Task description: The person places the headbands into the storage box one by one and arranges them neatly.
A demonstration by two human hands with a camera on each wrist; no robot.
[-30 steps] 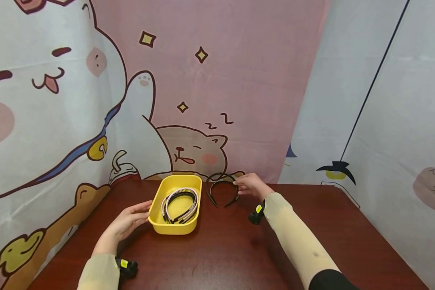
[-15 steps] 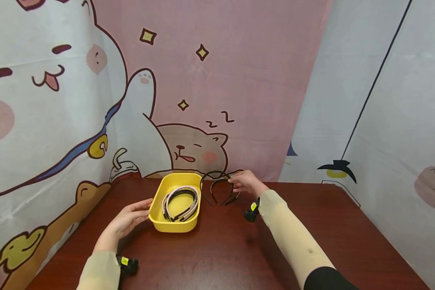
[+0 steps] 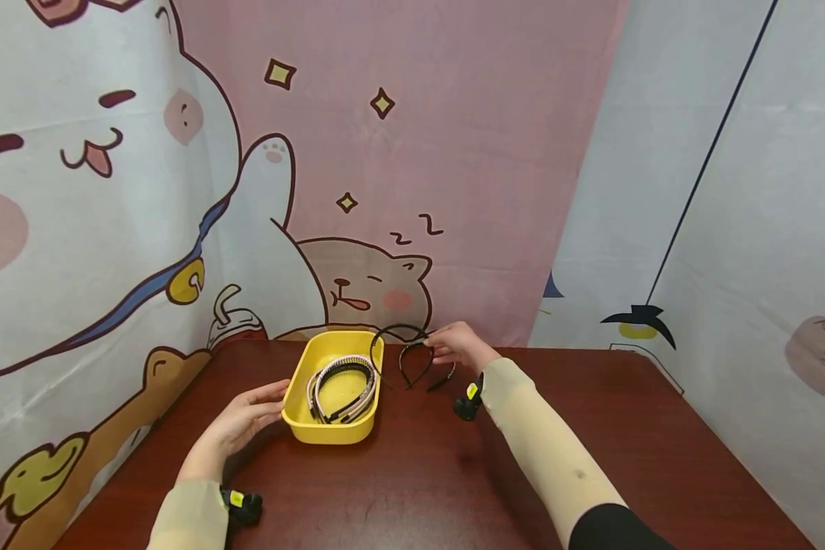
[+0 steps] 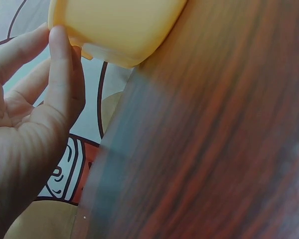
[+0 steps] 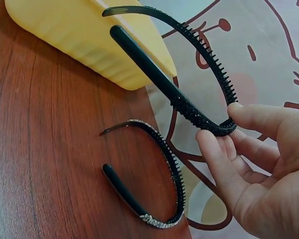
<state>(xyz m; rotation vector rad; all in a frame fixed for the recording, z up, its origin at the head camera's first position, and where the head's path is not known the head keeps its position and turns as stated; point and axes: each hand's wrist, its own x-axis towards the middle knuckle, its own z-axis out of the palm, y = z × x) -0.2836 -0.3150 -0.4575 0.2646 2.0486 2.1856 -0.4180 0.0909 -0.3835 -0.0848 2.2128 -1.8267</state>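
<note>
A black headband with small teeth and dark glitter (image 5: 189, 109) is pinched between the thumb and fingers of my right hand (image 5: 264, 164), raised above the table beside the yellow tray (image 3: 332, 434). Below it, a second black headband with a silver-glitter section (image 5: 159, 223) lies on the table. Inside the tray rest several headbands (image 3: 315, 397), pale pink and black ones among them. My left hand (image 3: 244, 420) touches the tray's left rim with its fingertips, fingers fairly straight. In the left wrist view, those fingertips meet the tray's edge (image 4: 114, 30).
The dark red-brown wooden table (image 3: 385, 496) runs up to a cartoon-printed cloth backdrop (image 3: 495, 191) close behind the tray. More of the cloth hangs along the left and right sides.
My right hand has moved left with the black headband, lifting it toward the tray's right rim. The second headband stays on the table. My left hand and the tray have hardly moved.
</note>
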